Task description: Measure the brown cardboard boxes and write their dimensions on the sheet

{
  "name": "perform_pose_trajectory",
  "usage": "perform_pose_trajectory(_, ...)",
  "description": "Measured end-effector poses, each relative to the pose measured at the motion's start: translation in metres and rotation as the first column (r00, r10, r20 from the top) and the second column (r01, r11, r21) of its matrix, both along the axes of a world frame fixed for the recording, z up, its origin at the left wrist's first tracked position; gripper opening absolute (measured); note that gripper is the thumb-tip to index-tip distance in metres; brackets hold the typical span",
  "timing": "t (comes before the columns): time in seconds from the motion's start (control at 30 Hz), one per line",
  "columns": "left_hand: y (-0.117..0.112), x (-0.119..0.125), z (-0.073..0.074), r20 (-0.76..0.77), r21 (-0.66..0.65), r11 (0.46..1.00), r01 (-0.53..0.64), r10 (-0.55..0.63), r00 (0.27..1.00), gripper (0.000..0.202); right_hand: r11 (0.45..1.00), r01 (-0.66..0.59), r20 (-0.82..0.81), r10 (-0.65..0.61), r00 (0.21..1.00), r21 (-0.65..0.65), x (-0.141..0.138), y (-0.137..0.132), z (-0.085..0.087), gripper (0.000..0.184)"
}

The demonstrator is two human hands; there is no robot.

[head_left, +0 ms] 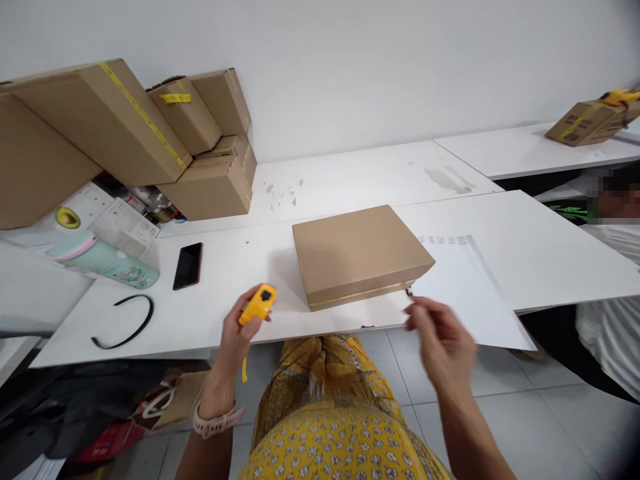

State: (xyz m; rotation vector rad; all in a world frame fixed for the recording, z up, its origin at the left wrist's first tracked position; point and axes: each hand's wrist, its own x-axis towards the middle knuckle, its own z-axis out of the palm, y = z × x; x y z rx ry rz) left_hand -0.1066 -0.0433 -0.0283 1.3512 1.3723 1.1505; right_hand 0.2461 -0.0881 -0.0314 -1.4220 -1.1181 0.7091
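Observation:
My left hand (pixel 239 321) is closed around a yellow tape measure (pixel 259 305) above the table's front edge, and its yellow strap hangs below the wrist. A flat closed cardboard box (pixel 363 250) lies in front of me, with a thin yellow line along its front side. Off the box's front right corner, my right hand (pixel 445 337) is pinched and slightly blurred. A small dark and silvery piece (pixel 409 291) shows at its fingertips; whether it is the tape's end is unclear.
Cardboard boxes (pixel 215 180) are stacked at the left. Nearby are a phone (pixel 188 265), a mint bottle (pixel 107 261) and a black headband (pixel 145 321). A white sheet (pixel 465 293) overhangs the table edge at right. Another person's sleeve (pixel 613 320) is at far right.

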Motion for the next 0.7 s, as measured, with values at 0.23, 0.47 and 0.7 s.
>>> perform_pose_trajectory(0.23, -0.018, 0.075, 0.040, 0.513, -0.002, 0.862, 0.507, -0.434, 0.741, 0.070, 0.756, -0.653, -0.591, 0.504, 0.630, -0.052, -0.071, 0.019, 0.036, 0.054)
perform_pose_trajectory(0.47, -0.014, 0.074, 0.054, 0.389, 0.012, 0.804, 0.594, -0.552, 0.738, 0.065, 0.699, -0.701, -0.521, 0.549, 0.653, -0.141, -0.065, 0.025, 0.051, 0.049)
perform_pose_trajectory(0.7, 0.026, 0.050, 0.080, 0.363, 0.055, 0.847, 0.528, -0.510, 0.780, 0.054, 0.868, -0.495, -0.306, 0.463, 0.832, -0.033, 0.015, 0.099, 0.087, 0.048)
